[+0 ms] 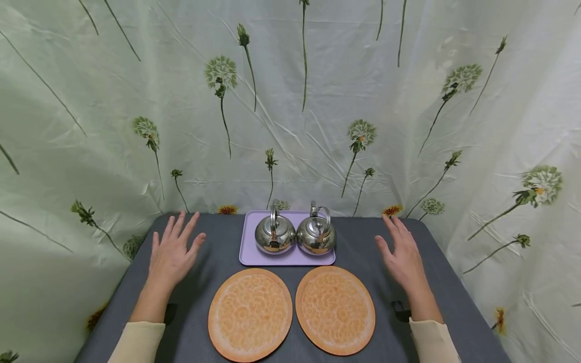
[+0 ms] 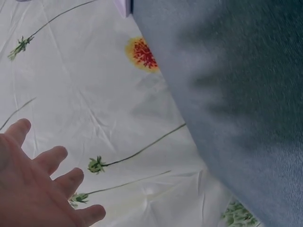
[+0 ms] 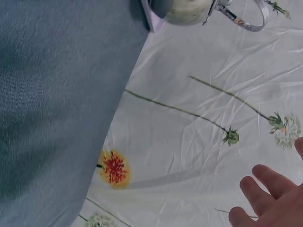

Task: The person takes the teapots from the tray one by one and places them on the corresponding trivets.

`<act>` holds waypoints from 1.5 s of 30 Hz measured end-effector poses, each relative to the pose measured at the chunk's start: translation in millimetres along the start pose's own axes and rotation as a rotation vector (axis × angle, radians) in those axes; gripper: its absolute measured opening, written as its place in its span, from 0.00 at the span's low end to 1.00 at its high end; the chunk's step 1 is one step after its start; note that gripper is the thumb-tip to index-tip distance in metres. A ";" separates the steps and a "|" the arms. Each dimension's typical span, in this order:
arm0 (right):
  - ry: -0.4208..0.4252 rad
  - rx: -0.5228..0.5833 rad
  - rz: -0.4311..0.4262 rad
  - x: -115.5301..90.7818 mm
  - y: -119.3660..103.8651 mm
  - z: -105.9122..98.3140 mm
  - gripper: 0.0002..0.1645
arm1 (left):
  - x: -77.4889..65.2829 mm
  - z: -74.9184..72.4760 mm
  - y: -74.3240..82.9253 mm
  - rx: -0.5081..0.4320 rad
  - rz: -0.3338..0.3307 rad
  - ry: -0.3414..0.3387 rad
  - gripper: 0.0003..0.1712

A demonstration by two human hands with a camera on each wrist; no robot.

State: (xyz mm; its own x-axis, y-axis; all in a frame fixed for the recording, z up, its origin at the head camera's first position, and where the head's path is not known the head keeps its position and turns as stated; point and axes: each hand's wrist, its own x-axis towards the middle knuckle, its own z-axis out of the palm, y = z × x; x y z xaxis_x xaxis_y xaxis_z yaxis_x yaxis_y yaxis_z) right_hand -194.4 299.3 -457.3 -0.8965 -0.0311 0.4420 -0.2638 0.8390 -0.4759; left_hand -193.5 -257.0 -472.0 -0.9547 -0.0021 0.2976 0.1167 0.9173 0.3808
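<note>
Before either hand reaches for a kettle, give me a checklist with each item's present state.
1. Left hand free, fingers spread, holding nothing: ok.
2. Right hand free, fingers straight: ok.
3. Left kettle and right kettle upright on the lavender tray, handles raised: ok.
4. Kettles apart enough to lift one alone: not ok, they stand touching or nearly so.
5. Left orange mat and right orange mat bare: ok.
6. Kettles empty or full: cannot tell.

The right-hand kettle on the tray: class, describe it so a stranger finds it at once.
At the back of the grey table lies a lilac tray bearing two shiny steel kettles. Take the right kettle, behind the right orange mat. Unlike the left kettle, its handle leans sideways, showing an open loop.
</note>
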 end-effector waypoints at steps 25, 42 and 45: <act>0.124 0.279 0.012 7.9 -22.8 25.1 0.31 | 2.5 26.9 15.8 -0.210 -0.040 -0.133 0.43; 0.108 0.419 0.065 12.7 -38.1 43.2 0.31 | 5.2 54.9 5.4 -0.473 -0.163 -0.237 0.48; 0.104 0.433 0.073 13.4 -40.7 45.9 0.31 | 4.9 60.1 4.3 -0.492 -0.178 -0.244 0.48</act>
State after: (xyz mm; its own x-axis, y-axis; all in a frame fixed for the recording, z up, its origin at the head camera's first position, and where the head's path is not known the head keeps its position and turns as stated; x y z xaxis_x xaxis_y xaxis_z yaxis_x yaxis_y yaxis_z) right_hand -212.1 239.9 -466.8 -0.8834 0.0928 0.4593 -0.3460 0.5318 -0.7730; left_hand -214.1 -229.1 -521.5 -1.0000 0.0061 0.0031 0.0062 0.6178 0.7863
